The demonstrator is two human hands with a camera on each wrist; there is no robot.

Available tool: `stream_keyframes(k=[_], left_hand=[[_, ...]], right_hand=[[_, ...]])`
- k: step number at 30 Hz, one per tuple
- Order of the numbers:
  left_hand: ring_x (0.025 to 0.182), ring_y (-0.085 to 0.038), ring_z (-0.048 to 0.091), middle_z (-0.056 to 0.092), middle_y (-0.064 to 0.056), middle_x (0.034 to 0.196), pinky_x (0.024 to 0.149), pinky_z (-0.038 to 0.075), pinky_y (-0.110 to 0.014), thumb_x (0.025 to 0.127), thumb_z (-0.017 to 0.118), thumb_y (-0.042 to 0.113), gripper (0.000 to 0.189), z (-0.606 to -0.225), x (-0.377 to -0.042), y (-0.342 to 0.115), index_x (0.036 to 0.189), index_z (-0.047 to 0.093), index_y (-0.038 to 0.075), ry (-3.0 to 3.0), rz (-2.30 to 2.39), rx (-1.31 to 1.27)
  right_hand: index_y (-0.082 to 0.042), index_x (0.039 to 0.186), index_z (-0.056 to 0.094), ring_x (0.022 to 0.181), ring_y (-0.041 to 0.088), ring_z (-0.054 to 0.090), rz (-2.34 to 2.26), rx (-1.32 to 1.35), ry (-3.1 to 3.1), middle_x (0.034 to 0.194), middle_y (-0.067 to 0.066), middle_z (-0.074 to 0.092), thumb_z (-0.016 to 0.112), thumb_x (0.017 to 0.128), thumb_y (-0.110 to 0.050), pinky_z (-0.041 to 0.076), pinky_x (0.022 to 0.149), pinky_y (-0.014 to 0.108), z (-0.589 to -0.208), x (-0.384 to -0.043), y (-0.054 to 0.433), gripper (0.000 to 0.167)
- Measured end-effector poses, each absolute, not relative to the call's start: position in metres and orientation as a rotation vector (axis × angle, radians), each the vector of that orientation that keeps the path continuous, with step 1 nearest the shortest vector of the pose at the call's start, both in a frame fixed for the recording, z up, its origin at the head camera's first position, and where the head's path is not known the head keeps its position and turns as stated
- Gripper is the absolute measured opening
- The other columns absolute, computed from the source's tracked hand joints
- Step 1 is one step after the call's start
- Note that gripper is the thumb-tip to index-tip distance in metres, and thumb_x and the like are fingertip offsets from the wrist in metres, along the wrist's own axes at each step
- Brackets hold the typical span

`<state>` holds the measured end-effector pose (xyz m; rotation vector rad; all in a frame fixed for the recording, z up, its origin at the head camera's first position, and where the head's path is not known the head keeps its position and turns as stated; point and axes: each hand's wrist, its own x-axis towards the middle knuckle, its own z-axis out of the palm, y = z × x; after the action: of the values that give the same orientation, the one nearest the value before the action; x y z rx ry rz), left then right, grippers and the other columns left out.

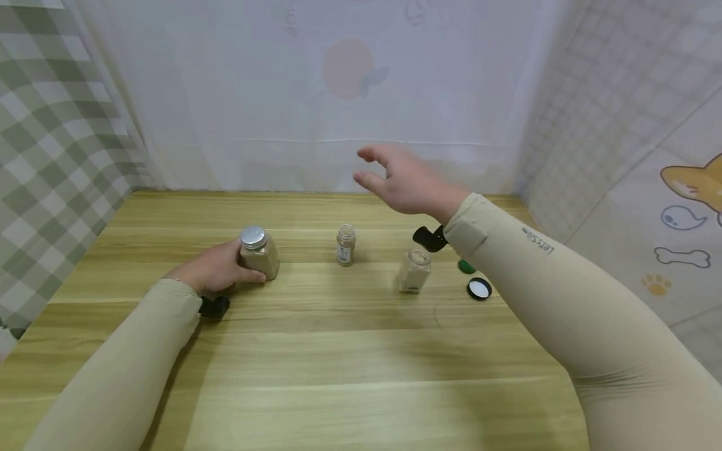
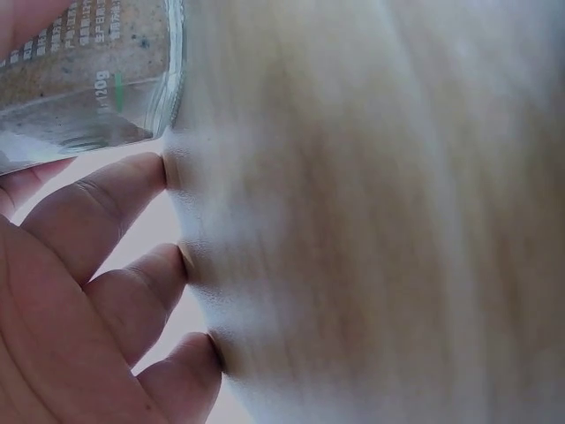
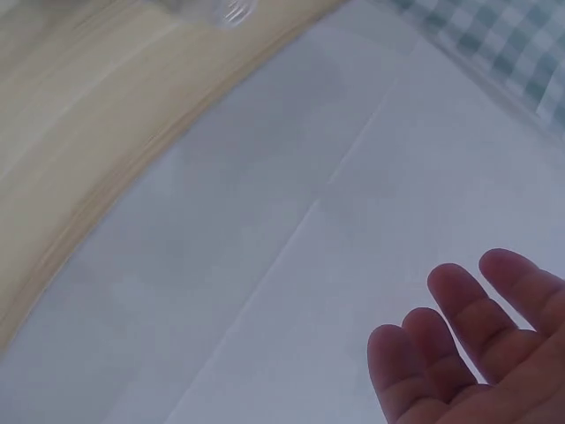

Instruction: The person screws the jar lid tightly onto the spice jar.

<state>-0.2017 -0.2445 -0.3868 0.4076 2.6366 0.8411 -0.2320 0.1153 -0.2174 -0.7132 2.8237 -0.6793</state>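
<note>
On the left of the table, my left hand [image 1: 217, 268] grips a square glass jar [image 1: 261, 258] of pale powder with a silver lid. In the left wrist view, the thumb lies across the jar's printed side [image 2: 84, 79], and three other fingertips touch the wood. My right hand [image 1: 403, 178] hovers in the air toward the back, fingers apart and holding nothing. Below it and to the left stands a small uncapped glass jar [image 1: 346, 245] of brownish powder. An uncapped square jar [image 1: 414, 272] of pale powder stands under the right forearm.
A black lid [image 1: 479, 289] with a white inside lies right of the uncapped square jar. Beside it is a green lid [image 1: 466, 267], partly hidden by the right sleeve. A white curtain [image 1: 271, 163] hangs behind the wooden table [image 1: 316, 363], with checkered cloth [image 1: 62, 106] at left.
</note>
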Motion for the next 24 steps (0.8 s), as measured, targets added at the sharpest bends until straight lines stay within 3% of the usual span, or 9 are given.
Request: stream_keyframes(k=[14,24], left_hand=[[0.141,-0.048,0.051,0.058,-0.024,0.148,0.115,0.039,-0.067,0.091,0.082,0.047,0.088,-0.386,-0.2,-0.252,0.158,0.038,0.009,2.645,0.828,0.414],[0.138,-0.048,0.054,0.059,-0.025,0.147,0.113,0.041,-0.067,0.092,0.082,0.048,0.088,-0.384,-0.198,-0.248,0.156,0.037,0.007,2.647,0.814,0.422]], right_hand=[[0.0,0.153,0.049,0.149,0.044,0.04,-0.558,-0.535,2.912,0.158,0.025,0.047,0.058,0.11,-0.025,0.037,0.12,0.062,-0.251,-0.236,0.213,0.051],[0.001,0.15,0.053,0.137,0.05,0.053,-0.361,-0.429,2.861,0.15,0.03,0.055,0.062,0.108,-0.029,0.045,0.111,0.065,-0.301,-0.232,0.272,0.053]])
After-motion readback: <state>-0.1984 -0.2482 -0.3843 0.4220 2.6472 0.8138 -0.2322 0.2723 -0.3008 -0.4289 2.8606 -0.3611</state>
